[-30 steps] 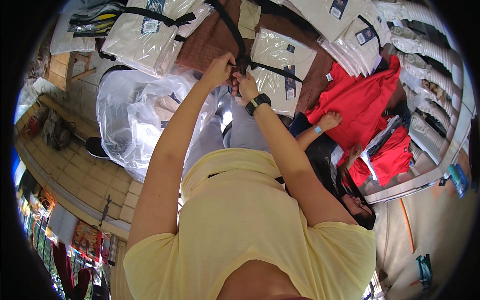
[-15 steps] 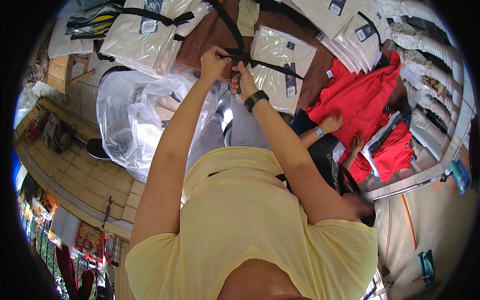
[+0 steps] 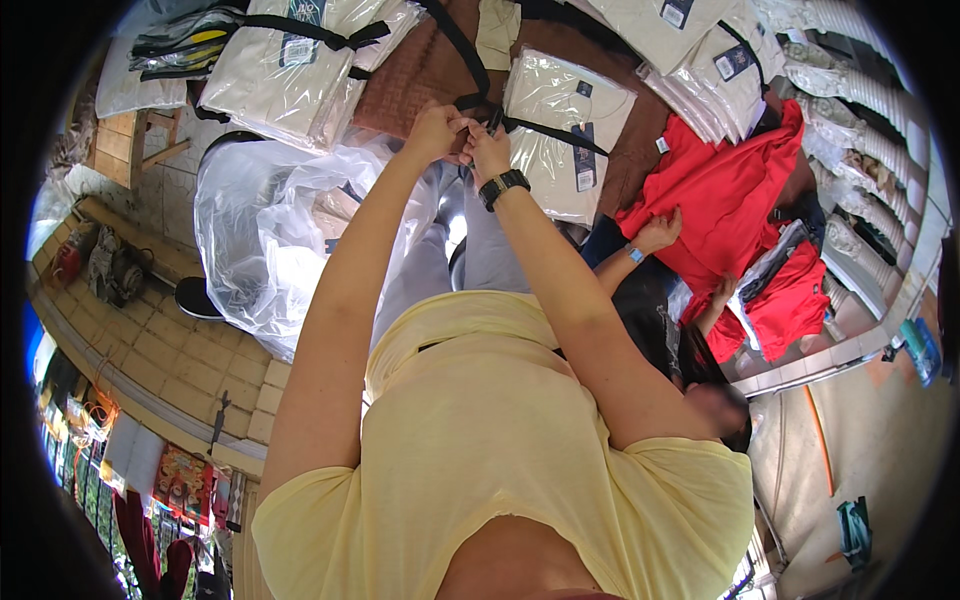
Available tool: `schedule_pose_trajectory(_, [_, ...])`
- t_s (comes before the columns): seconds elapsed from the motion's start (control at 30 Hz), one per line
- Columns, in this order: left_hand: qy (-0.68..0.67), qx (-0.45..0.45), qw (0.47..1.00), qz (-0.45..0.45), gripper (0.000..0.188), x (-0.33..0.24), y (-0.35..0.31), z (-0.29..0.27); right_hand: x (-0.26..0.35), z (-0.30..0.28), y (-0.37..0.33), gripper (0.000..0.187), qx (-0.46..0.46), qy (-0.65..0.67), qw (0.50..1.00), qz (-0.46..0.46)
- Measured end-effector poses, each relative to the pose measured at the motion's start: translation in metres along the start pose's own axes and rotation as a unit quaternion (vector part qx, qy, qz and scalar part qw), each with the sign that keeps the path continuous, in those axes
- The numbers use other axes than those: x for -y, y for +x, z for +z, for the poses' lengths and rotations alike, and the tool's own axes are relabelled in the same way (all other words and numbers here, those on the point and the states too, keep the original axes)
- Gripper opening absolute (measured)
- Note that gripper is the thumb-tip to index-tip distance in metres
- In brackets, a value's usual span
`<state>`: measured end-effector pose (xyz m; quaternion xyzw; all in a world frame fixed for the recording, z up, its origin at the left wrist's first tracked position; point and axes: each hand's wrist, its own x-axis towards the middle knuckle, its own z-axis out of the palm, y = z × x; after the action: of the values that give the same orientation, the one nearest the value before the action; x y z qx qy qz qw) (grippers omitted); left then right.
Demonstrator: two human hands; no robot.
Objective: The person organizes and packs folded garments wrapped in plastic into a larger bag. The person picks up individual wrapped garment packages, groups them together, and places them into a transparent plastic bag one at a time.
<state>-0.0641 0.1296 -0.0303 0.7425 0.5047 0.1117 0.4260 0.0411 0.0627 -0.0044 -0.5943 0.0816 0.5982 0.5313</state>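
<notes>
My left hand (image 3: 434,133) is closed in a pinch at the near edge of the brown cloth, fingertips on a black fabric strip (image 3: 470,58). My right hand (image 3: 487,152), with a black watch on its wrist, is closed beside it, and the fingertips of both hands meet. A dark length of strip sticks up just beyond the right fingers; the exact grip is partly hidden. Right of my hands lies a stack of cream garments in clear plastic (image 3: 560,180), with a black strip (image 3: 555,130) running across its top.
Bundled packs of cream garments (image 3: 275,85) lie at the far left, and more packs (image 3: 700,70) at the far right. A large clear plastic bag (image 3: 265,230) stands left of my legs. On the right, another person's hands (image 3: 658,233) handle a red garment (image 3: 715,200).
My hands have come closer together, the left one moving slightly right and nearer, until the fingertips meet. The other person's hands have shifted slightly on the red garment.
</notes>
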Motion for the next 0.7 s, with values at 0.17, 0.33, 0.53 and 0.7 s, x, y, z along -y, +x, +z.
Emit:
schedule_pose_trajectory(0.17, [-0.177,0.096,0.968,-0.152,0.018,-0.019,0.007,-0.01,0.01,-0.002,-0.006,0.013,0.012,-0.047,0.999,0.02])
schedule_pose_trajectory(0.33, [-0.201,0.059,0.974,-0.089,0.016,0.01,0.009,0.0,0.013,0.001,-0.015,0.013,0.054,-0.065,0.991,0.101])
schedule_pose_trajectory(0.53, [-0.131,0.001,0.988,-0.075,0.028,-0.007,0.007,-0.009,0.004,-0.009,-0.021,0.036,0.046,-0.091,0.985,0.141])
schedule_pose_trajectory(0.7, [-0.259,0.126,0.938,-0.191,0.029,-0.006,0.011,-0.008,-0.001,-0.014,-0.012,0.047,0.043,-0.04,0.985,0.159])
